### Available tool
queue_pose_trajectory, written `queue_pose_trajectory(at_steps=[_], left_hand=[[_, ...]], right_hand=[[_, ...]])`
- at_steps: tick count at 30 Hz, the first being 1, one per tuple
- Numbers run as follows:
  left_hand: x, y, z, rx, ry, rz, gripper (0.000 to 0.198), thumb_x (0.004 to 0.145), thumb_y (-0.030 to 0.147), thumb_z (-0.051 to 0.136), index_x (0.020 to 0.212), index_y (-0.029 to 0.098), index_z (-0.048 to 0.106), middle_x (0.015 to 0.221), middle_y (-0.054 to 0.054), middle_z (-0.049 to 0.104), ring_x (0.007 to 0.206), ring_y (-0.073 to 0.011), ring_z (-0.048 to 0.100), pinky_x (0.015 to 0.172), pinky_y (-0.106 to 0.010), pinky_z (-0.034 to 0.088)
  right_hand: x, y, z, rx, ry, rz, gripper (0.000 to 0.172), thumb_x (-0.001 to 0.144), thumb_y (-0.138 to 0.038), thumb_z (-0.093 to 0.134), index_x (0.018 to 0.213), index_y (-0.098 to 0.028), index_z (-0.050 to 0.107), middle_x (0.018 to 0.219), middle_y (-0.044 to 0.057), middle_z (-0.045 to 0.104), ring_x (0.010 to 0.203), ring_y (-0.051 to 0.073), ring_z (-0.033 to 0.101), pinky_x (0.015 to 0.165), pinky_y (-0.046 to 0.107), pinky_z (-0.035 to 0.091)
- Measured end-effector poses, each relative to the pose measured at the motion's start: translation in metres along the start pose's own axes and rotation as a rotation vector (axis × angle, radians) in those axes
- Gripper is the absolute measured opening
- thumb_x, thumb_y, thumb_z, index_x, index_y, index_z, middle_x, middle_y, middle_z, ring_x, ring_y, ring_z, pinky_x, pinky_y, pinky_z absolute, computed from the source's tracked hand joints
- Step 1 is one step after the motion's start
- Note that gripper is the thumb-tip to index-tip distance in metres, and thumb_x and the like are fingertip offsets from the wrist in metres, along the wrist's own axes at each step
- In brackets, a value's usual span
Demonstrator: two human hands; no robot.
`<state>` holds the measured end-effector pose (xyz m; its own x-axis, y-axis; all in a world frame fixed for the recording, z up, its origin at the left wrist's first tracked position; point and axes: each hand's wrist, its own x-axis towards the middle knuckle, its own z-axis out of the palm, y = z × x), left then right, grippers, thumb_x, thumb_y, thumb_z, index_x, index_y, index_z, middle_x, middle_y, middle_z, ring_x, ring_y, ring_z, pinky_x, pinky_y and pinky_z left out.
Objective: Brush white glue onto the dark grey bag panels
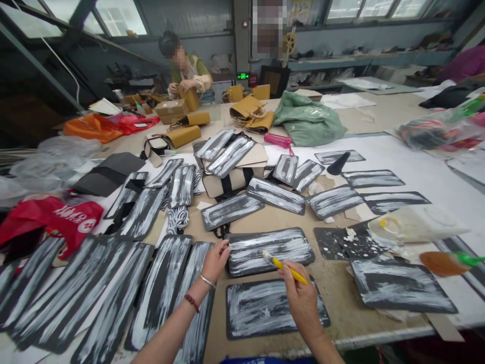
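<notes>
In my right hand (301, 290) is a brush (282, 264) with a yellow handle. Its pale bristle tip rests on or just above a dark rectangular panel (273, 242) streaked with white paste. My left hand (217, 260) is at that panel's left edge, fingers drawn together at its corner; whether they pinch it I cannot make out. Nearer to me lies a second streaked panel (261, 308), partly behind my right hand. Several long streaked panels (162, 283) lie side by side to the left of my left hand.
A white container (417, 225) lies by a paste-spattered board (352, 242) at right, beside an orange-brown bottle (441, 263) with a green nozzle. A cream bag (223, 184) carries more panels. Behind are yellow bags (248, 111), a green plastic bag (306, 119) and a co-worker (189, 71).
</notes>
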<state>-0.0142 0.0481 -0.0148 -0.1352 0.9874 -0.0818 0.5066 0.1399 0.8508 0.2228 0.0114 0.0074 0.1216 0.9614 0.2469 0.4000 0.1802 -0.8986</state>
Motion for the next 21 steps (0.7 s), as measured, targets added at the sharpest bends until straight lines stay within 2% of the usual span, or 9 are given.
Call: queue_pose_trajectory(at_steps=[3, 6, 8, 12, 14, 16, 18, 21], left_hand=[[0.002, -0.001, 0.002, -0.169, -0.094, -0.177, 0.032, 0.071, 0.038, 0.044, 0.084, 0.013, 0.059, 0.065, -0.001, 0.056, 0.055, -0.0143, 0.051, 0.052, -0.027, 0.044], [0.003, -0.005, 0.003, -0.205, -0.116, -0.211, 0.025, 0.066, 0.038, 0.046, 0.067, 0.015, 0.055, 0.056, 0.002, 0.049, 0.051, -0.0128, 0.048, 0.048, -0.025, 0.041], [0.004, -0.007, 0.004, -0.209, -0.106, -0.216, 0.023, 0.065, 0.038, 0.046, 0.063, 0.016, 0.053, 0.052, 0.003, 0.046, 0.048, -0.0120, 0.046, 0.047, -0.024, 0.040], [0.003, -0.010, 0.006, -0.208, -0.084, -0.219, 0.022, 0.066, 0.036, 0.045, 0.063, 0.016, 0.054, 0.052, 0.003, 0.048, 0.048, -0.0123, 0.047, 0.047, -0.024, 0.039], [0.002, -0.010, 0.006, -0.206, -0.077, -0.214, 0.024, 0.066, 0.036, 0.045, 0.067, 0.016, 0.058, 0.055, 0.002, 0.051, 0.050, -0.0130, 0.048, 0.047, -0.024, 0.040], [0.001, -0.011, 0.006, -0.200, -0.077, -0.205, 0.026, 0.068, 0.035, 0.045, 0.073, 0.015, 0.062, 0.060, 0.000, 0.057, 0.052, -0.0136, 0.050, 0.049, -0.024, 0.041], [0.000, -0.011, 0.006, -0.179, -0.073, -0.186, 0.028, 0.070, 0.034, 0.044, 0.077, 0.015, 0.064, 0.066, -0.003, 0.062, 0.054, -0.0143, 0.053, 0.051, -0.025, 0.042], [-0.001, -0.011, 0.005, -0.141, -0.058, -0.169, 0.027, 0.071, 0.032, 0.044, 0.075, 0.016, 0.065, 0.066, -0.003, 0.063, 0.055, -0.0149, 0.055, 0.053, -0.025, 0.043]], right_hand=[[-0.001, 0.001, -0.003, -0.012, -0.016, 0.002, 0.021, 0.087, -0.034, 0.045, 0.090, -0.019, 0.059, 0.087, 0.008, 0.059, 0.081, 0.020, 0.058, 0.071, 0.035, 0.052], [0.004, -0.009, -0.004, -0.005, -0.015, 0.015, 0.022, 0.086, -0.035, 0.046, 0.088, -0.019, 0.061, 0.087, 0.007, 0.060, 0.081, 0.020, 0.059, 0.072, 0.035, 0.052], [0.011, -0.020, 0.003, 0.061, -0.008, 0.075, 0.024, 0.084, -0.038, 0.048, 0.088, -0.018, 0.061, 0.087, 0.007, 0.060, 0.078, 0.019, 0.060, 0.070, 0.034, 0.052], [0.029, -0.035, 0.042, 0.316, -0.044, 0.309, 0.035, 0.081, -0.048, 0.050, 0.090, -0.016, 0.058, 0.084, 0.007, 0.062, 0.068, 0.019, 0.062, 0.066, 0.035, 0.054], [0.037, -0.033, 0.065, 0.409, -0.082, 0.416, 0.040, 0.077, -0.053, 0.052, 0.088, -0.015, 0.057, 0.080, 0.007, 0.063, 0.067, 0.021, 0.063, 0.066, 0.036, 0.055], [0.043, -0.027, 0.079, 0.417, -0.088, 0.463, 0.045, 0.073, -0.058, 0.055, 0.086, -0.015, 0.057, 0.077, 0.006, 0.062, 0.064, 0.021, 0.063, 0.064, 0.036, 0.055], [0.048, -0.019, 0.081, 0.355, -0.061, 0.447, 0.048, 0.070, -0.061, 0.056, 0.083, -0.015, 0.057, 0.075, 0.006, 0.062, 0.061, 0.021, 0.062, 0.062, 0.036, 0.055], [0.056, -0.015, 0.061, 0.236, 0.033, 0.374, 0.047, 0.070, -0.061, 0.055, 0.082, -0.015, 0.058, 0.078, 0.007, 0.063, 0.061, 0.020, 0.062, 0.063, 0.036, 0.054]])
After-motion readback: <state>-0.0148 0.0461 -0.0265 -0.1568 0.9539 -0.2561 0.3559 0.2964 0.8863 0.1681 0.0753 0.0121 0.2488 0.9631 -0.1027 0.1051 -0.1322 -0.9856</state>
